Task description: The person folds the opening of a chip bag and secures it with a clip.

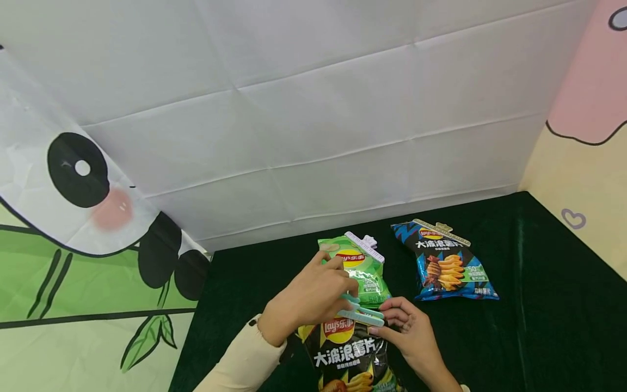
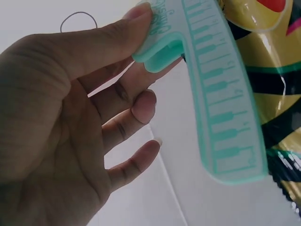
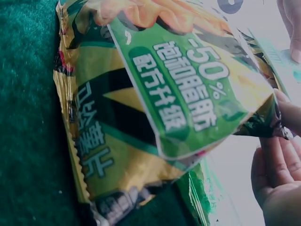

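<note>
My left hand (image 1: 315, 291) pinches the handle of a mint-green bag clip (image 2: 225, 113) printed with a piano-key pattern. The clip's long bar lies along the top edge of a black and gold chip bag (image 1: 343, 351), overlapping it in the head view. In the left wrist view, the thumb presses the handle and the other fingers curl loosely. My right hand (image 1: 413, 335) holds the bag's top right corner between thumb and fingers, which the right wrist view also shows. The bag's lower part runs out of the head view.
Just beyond the hands lies a green chip bag (image 1: 369, 286) with a white clip (image 1: 364, 247) on its top. Farther right is a blue and black chip bag (image 1: 446, 267) with a cream clip (image 1: 441, 231). Dark green cloth (image 1: 548, 305) covers the table; a white wall sheet (image 1: 318, 136) rises behind.
</note>
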`<action>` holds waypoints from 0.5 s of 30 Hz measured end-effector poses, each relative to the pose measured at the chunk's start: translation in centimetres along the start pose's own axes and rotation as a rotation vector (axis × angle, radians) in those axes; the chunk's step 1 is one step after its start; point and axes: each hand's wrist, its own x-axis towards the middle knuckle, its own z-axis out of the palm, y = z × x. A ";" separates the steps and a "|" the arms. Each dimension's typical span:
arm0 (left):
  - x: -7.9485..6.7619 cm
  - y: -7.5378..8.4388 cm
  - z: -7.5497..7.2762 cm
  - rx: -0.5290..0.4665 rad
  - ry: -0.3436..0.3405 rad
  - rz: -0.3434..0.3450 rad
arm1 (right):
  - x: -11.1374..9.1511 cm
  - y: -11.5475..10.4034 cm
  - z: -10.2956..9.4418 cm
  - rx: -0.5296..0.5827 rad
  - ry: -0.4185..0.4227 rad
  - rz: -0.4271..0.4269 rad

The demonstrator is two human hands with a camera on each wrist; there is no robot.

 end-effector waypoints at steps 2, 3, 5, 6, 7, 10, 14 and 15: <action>0.1 0.0 0.0 -0.007 -0.007 -0.007 | 0.1 0.1 -0.2 -0.004 -0.015 -0.027; 0.1 0.0 0.0 -0.009 -0.011 -0.009 | 0.1 0.1 -0.3 -0.007 -0.030 -0.036; 0.1 0.1 0.1 -0.026 -0.017 -0.012 | 0.1 0.2 -0.5 -0.009 -0.068 -0.032; 0.2 0.1 0.2 -0.038 -0.023 -0.015 | 0.0 0.2 -0.6 -0.014 -0.089 -0.024; 0.2 0.1 0.2 -0.045 -0.026 -0.015 | 0.0 0.2 -0.7 -0.015 -0.108 -0.011; 0.3 0.2 0.5 -0.064 -0.037 -0.011 | -0.1 0.2 -0.8 -0.017 -0.161 0.020; 0.5 0.4 0.7 -0.061 -0.047 -0.009 | -0.2 0.2 -0.8 -0.008 -0.195 0.013; 0.5 0.5 0.7 -0.063 -0.053 -0.013 | -0.2 0.3 -0.8 -0.005 -0.201 0.002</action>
